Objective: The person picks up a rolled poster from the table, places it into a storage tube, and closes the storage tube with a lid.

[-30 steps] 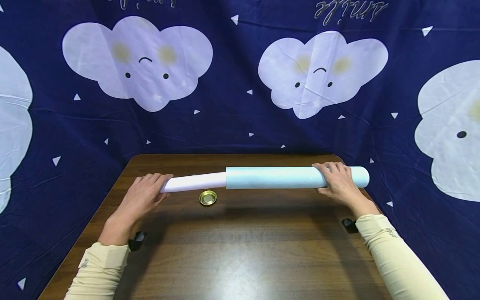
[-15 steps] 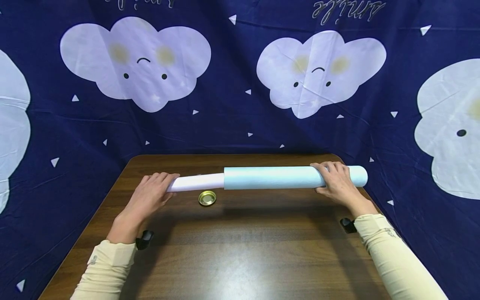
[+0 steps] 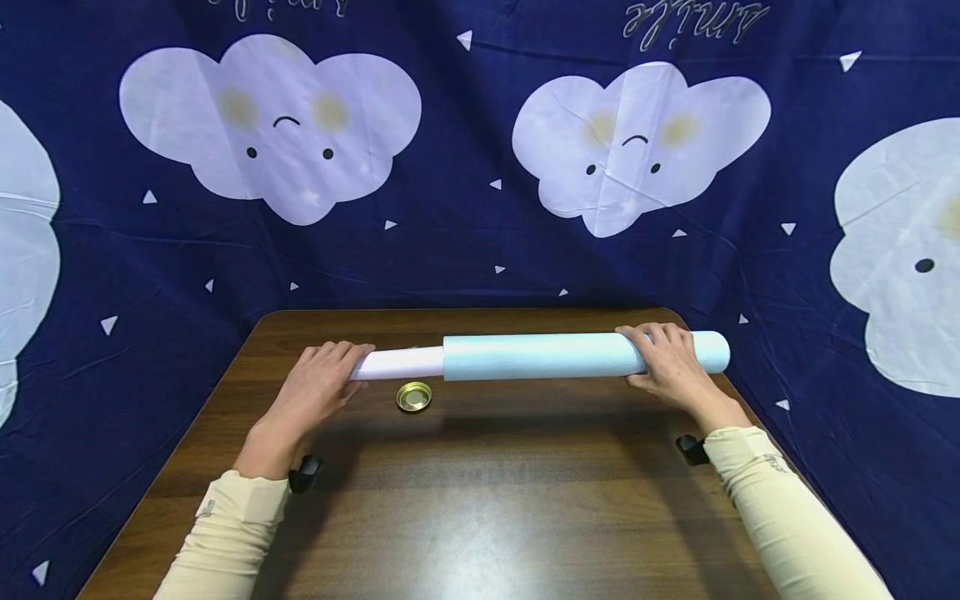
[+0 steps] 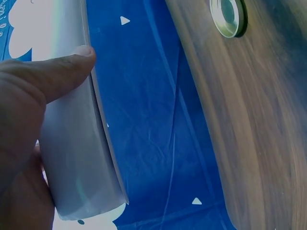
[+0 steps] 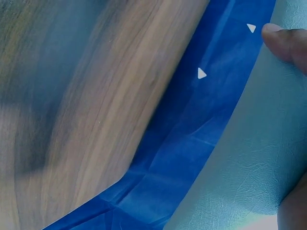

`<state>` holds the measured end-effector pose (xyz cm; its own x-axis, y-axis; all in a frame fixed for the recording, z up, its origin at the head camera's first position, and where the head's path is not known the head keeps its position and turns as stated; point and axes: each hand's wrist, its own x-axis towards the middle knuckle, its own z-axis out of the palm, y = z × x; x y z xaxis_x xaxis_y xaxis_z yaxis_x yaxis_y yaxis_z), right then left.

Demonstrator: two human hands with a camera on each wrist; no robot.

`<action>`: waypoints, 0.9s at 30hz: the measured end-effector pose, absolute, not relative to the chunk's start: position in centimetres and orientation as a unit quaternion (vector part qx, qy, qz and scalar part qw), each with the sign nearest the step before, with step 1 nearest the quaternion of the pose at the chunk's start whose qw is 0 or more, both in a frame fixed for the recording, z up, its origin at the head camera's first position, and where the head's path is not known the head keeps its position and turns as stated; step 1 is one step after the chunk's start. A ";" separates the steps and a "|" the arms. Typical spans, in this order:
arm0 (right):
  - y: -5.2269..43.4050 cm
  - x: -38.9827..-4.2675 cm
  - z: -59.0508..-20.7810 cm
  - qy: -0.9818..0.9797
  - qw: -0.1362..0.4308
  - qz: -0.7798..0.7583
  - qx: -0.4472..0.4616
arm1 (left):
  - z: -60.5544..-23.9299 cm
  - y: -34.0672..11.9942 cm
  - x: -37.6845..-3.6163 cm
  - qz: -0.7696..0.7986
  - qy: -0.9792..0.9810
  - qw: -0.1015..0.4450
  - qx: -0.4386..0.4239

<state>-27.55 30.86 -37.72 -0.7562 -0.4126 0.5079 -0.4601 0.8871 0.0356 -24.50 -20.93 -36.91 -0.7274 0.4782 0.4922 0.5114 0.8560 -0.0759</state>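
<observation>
Two hands hold the work above the wooden table [image 3: 480, 500]: my left hand [image 3: 318, 387] grips the white paper roll [image 3: 401, 363], my right hand [image 3: 671, 367] clasps the pale blue tube [image 3: 536, 357] sleeving it; a gold lid [image 3: 414, 397] lies beneath.

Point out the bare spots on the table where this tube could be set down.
The near half of the table, between the two sleeves, is bare wood. The far strip behind the tube is bare too. It is tighter under the paper roll, where the gold lid sits beside the left hand.
</observation>
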 end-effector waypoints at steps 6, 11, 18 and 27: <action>30.8 -27.6 -37.5 -0.937 0.253 0.042 0.235 | -36.8 -20.3 -24.7 -0.030 -0.929 0.253 -0.267; 31.0 -27.7 -37.4 -0.941 0.243 0.036 0.234 | -36.9 -19.7 -25.1 -0.029 -0.928 0.253 -0.271; 31.0 -27.6 -37.4 -0.942 0.237 0.031 0.238 | -37.0 -18.7 -25.3 -0.030 -0.926 0.253 -0.280; 30.8 -27.5 -37.3 -0.943 0.234 0.028 0.236 | -37.2 -17.6 -25.3 -0.028 -0.924 0.250 -0.288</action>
